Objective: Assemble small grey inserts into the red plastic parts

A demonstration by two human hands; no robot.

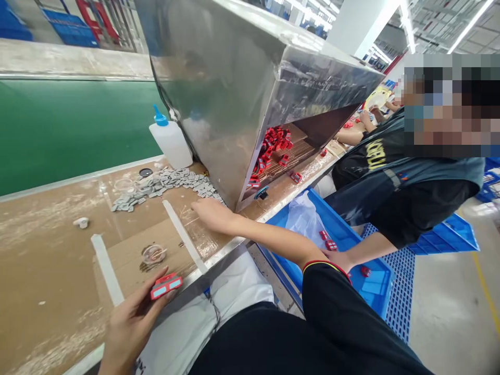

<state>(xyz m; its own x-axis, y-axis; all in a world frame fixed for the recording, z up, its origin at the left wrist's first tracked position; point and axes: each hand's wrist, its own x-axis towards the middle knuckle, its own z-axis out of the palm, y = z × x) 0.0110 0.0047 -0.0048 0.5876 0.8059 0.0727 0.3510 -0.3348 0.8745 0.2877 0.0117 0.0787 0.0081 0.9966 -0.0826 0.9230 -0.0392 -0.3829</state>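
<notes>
Holds one red plastic part (166,286) in fingers of left hand (130,323), by desk (47,271) edge; cannot tell grip of right hand (213,213), near grey tiles (172,183). Apparently leaves many red parts (278,138) under metal hood (219,78).

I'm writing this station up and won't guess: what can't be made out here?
All in the head view:
1. Whether the right hand holds anything: the hand itself hides what is beneath it.
2. The far side of the red block with pale-blue panels in the left hand: turned away.
3. How far the pile of small red pieces runs inside the box-shaped grey metal hood: its side wall blocks it.
</notes>
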